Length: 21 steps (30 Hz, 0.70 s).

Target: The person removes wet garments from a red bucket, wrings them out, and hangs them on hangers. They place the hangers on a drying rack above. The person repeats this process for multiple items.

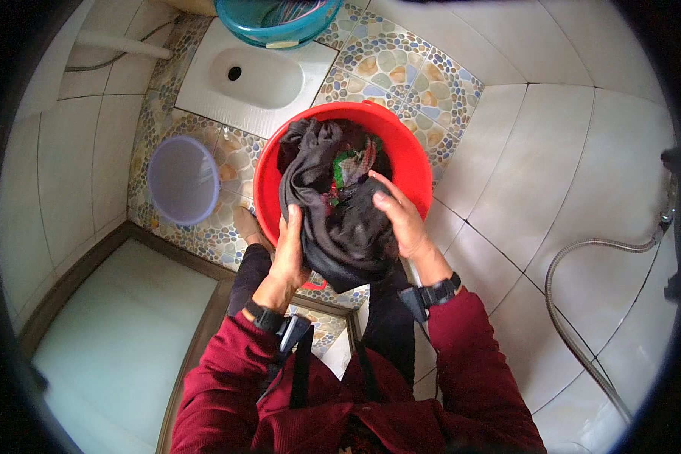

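A bundle of dark grey cloth, wet-looking in places, lies bunched over a red plastic tub in front of me. My left hand grips the cloth's left edge, thumb on top and the other fingers partly hidden. On the right side, my right hand holds the same cloth, its thumb and fingers bent over the fabric. Between the hands, a patterned patch of green, red and grey fabric shows amid the dark folds. More dark cloth lies inside the tub behind the bundle.
A pale purple bucket stands on the pebble-patterned floor at left. Beyond the tub are a white squat toilet and a teal basin. A metal shower hose hangs by the tiled wall at right. A framed glass panel is at lower left.
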Each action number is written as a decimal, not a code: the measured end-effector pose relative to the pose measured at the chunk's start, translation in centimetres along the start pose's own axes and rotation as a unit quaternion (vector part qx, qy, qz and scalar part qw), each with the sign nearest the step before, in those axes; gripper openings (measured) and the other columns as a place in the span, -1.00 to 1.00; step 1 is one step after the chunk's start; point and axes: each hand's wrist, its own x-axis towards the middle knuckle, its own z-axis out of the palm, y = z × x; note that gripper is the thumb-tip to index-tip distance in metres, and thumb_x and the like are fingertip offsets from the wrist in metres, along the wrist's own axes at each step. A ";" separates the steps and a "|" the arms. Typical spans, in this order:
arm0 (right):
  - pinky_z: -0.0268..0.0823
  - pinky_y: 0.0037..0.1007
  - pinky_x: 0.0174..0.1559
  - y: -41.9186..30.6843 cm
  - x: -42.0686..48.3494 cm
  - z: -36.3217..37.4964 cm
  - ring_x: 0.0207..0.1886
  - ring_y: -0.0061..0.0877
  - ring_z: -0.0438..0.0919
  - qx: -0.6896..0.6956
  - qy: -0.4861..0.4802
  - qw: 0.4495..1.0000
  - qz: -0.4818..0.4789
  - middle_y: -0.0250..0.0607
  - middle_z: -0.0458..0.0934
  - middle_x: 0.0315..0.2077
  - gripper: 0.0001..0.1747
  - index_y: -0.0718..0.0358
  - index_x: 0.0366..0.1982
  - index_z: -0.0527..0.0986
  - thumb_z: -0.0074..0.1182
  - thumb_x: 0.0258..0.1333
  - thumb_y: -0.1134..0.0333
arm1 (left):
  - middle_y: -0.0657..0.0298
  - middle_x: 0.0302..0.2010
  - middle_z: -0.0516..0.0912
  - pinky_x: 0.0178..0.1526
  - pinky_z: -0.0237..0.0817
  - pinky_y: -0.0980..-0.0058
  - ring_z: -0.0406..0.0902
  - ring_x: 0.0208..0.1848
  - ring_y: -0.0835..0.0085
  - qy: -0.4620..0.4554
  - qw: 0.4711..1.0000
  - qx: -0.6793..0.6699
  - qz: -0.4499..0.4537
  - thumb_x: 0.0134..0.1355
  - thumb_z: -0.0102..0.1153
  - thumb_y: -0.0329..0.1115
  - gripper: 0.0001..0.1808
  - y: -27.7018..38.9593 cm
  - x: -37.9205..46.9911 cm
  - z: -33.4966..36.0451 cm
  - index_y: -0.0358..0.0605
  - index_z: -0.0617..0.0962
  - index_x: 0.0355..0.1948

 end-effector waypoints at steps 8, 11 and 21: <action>0.26 -0.08 0.17 2.8 -5.6 7.2 0.12 -0.02 0.35 -0.456 0.088 0.793 -0.395 0.13 0.27 0.08 -0.19 0.15 0.19 0.42 0.37 -0.14 0.03 | 0.22 -0.03 0.62 -0.04 0.48 0.33 0.60 -0.04 0.36 -0.003 0.995 0.025 -0.097 0.29 0.07 0.21 -0.38 -1.8 -1.0 0.4 0.02 0.44 0.18; 0.32 -0.13 -0.01 4.1 -4.9 7.4 -0.06 -0.11 0.38 -0.463 0.110 0.782 -0.402 0.03 0.35 -0.11 -0.38 0.17 0.01 0.46 0.36 -0.13 0.15 | 0.23 -0.16 0.61 -0.11 0.45 0.41 0.59 -0.13 0.43 0.016 0.995 0.037 -0.094 0.30 0.16 -0.07 -0.58 -2.3 0.5 0.1 -0.05 0.45 0.06; 0.37 -0.16 -0.26 5.5 -0.9 5.9 -0.30 -0.03 0.50 -0.378 0.105 0.866 -0.310 0.01 0.47 -0.35 -0.79 0.29 -0.35 0.50 0.13 0.12 0.27 | 0.16 -0.09 0.64 -0.07 0.45 0.42 0.60 -0.14 0.39 0.083 0.991 0.102 -0.003 0.30 0.10 -0.31 -0.65 -3.2 1.8 -0.6 -0.19 0.50 0.08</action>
